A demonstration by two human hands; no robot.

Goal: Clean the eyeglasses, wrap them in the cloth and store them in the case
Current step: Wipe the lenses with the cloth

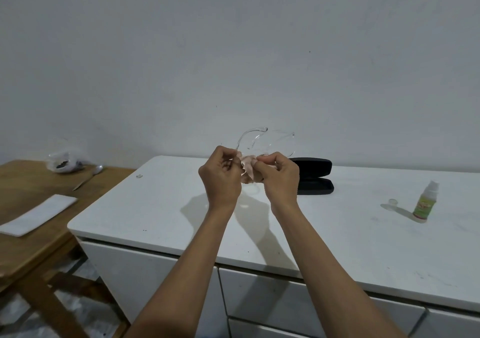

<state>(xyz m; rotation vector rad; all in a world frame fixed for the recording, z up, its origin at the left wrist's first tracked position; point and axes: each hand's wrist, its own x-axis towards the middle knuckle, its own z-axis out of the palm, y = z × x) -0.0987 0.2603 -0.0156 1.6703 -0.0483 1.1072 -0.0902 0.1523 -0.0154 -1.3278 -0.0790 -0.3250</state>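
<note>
Currently, I have both hands raised above the white cabinet top [161,207], well clear of its surface. My left hand [222,174] has its fingers curled, pinching the clear-framed eyeglasses [262,141] at one side. My right hand [279,175] has its fingers curled too, pinching the pink cloth [248,167] against the eyeglasses. Cloth position: bunched between the two hands, hanging slightly below them. Eyeglasses position: temples up, toward the wall. I note the black case [315,175] lying open on the cabinet top, just behind my right hand. Further right stands a small spray bottle [426,202], with its clear cap [393,202] beside it.
</note>
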